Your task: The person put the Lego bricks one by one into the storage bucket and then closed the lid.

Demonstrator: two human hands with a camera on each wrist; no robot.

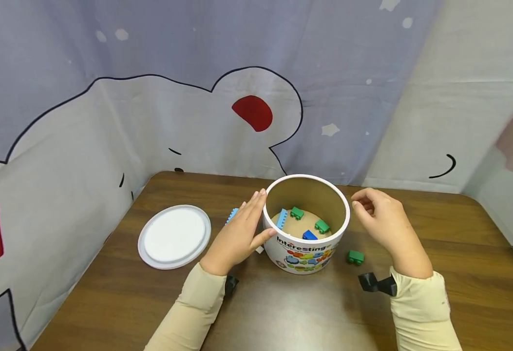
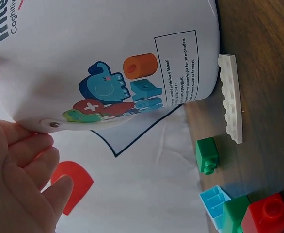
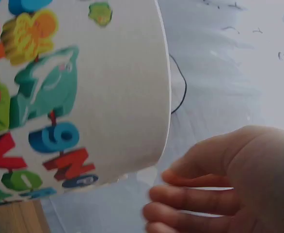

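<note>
A white round bucket (image 1: 302, 253) with printed pictures stands on the table. Inside it lie a light blue brick (image 1: 282, 219), a dark blue brick (image 1: 309, 235) and two green bricks (image 1: 297, 213). My left hand (image 1: 239, 235) is against the bucket's left side, fingers straight and thumb at the rim; the left wrist view shows the fingertips right at the wall. Just off the right rim hovers my right hand (image 1: 381, 219), fingers loosely bent, with nothing visible between them. Below it a green brick (image 1: 355, 257) lies on the table.
A white round lid (image 1: 175, 236) lies to the left. Beside the bucket, the left wrist view shows a long white brick (image 2: 230, 98), a small green brick (image 2: 207, 154), a red brick (image 2: 266, 215) and a light blue brick (image 2: 214, 204). A patterned curtain (image 1: 186, 117) hangs behind.
</note>
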